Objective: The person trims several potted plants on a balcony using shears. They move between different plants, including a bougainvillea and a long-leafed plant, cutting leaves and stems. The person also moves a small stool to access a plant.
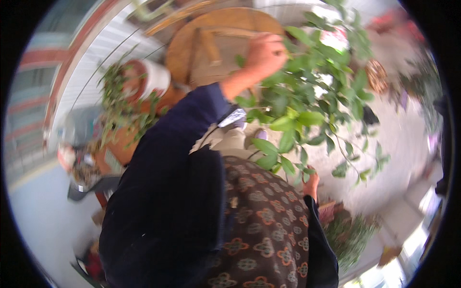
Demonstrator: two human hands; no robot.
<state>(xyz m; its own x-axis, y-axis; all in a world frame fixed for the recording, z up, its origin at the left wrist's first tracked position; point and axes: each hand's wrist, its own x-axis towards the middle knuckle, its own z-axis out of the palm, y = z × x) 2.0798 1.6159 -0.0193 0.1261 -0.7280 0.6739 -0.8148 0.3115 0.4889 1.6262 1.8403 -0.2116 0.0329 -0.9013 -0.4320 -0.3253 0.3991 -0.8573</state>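
Note:
A leafy green plant (307,86) fills the space in front of me, its branches spreading to the right. At its upper left edge is my left hand (266,55), closed with the fingers curled together. Whatever it pinches is too small and blurred to tell. Lower down, my right hand (311,183) is beside the plant's lower leaves. Its fingers look bent in among the foliage, partly covered, and what they grip is hidden. Dark sleeves cover both arms, and a brown patterned garment (269,221) covers my front.
Behind my left hand stands a round wooden table (180,53). To the left, a white pot (158,79) holds a trailing plant, near a brown box (120,144). A bushy plant (353,240) stands at lower right. A round woven item (377,76) lies on the grey floor (401,139).

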